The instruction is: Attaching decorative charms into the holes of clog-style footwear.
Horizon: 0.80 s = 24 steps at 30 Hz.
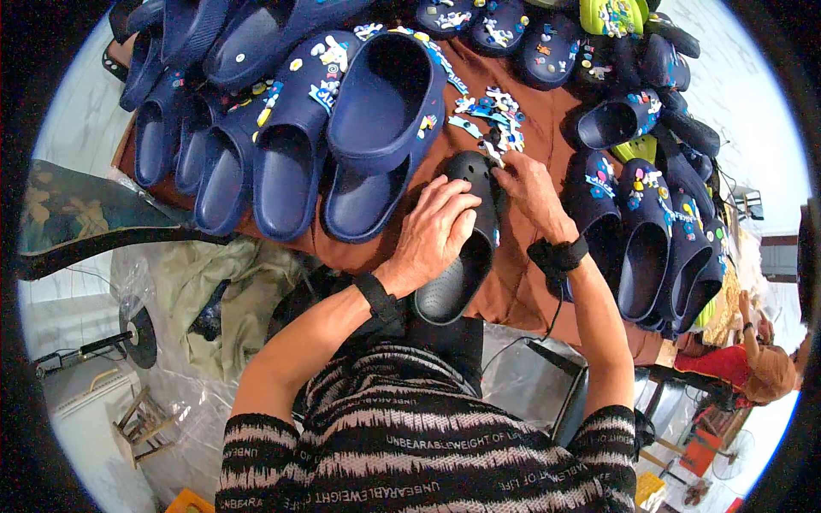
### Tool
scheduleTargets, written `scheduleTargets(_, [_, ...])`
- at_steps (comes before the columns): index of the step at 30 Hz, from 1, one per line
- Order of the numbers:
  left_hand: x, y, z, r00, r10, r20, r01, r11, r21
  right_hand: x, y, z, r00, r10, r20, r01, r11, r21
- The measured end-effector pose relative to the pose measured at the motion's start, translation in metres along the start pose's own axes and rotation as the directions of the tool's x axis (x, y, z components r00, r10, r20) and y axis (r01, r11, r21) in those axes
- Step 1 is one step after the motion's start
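A black clog with holes in its toe lies on the brown cloth, heel toward me. My left hand is closed over its upper from the left, fingers across the toe part. My right hand is at the right of the toe, thumb and forefinger pinched at a small white-and-blue shoe charm. Just beyond the toe lies a loose pile of colourful shoe charms, white, blue and yellow. A few charms show on the clog's right side, partly hidden by my hand.
Large navy clogs with charms crowd the left, some stacked. More dark clogs line the right, with a lime-green one at the back. Brown cloth covers the table. A black cord hangs near my right wrist. Another person sits far right.
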State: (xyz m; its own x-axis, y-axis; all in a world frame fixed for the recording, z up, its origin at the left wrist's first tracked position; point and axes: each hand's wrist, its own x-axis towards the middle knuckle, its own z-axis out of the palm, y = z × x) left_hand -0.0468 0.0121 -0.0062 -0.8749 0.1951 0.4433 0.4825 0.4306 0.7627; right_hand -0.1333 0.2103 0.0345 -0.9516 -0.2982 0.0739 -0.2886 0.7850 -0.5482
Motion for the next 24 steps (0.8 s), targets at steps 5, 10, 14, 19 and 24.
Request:
scheduleTargets(5, [-0.002,-0.001,-0.003,1.000,0.009,-0.023,-0.009,1.000,0.009,0.004,-0.007,-0.009,0.993,0.048,0.106,-0.062,0.989,0.137])
scheduleTargets(10, [-0.001,0.000,0.000,1.000,0.006,-0.005,-0.006,1.000,0.009,0.014,0.001,0.005,0.978,-0.198,-0.057,0.200,0.979,0.033])
scheduleTargets(14, [-0.002,-0.002,-0.001,1.000,0.008,-0.002,-0.008,1.000,0.018,0.019,-0.019,0.003,0.959,-0.283,0.005,0.280,0.949,-0.146])
scheduleTargets(19, [-0.001,-0.001,0.000,1.000,0.010,-0.006,-0.010,1.000,0.001,0.020,-0.020,0.001,0.931,-0.354,0.090,0.364,0.921,-0.142])
scheduleTargets(24, [0.000,-0.002,-0.001,1.000,0.021,-0.011,-0.020,1.000,0.011,0.019,-0.012,0.001,0.898,-0.432,0.087,0.440,0.888,-0.133])
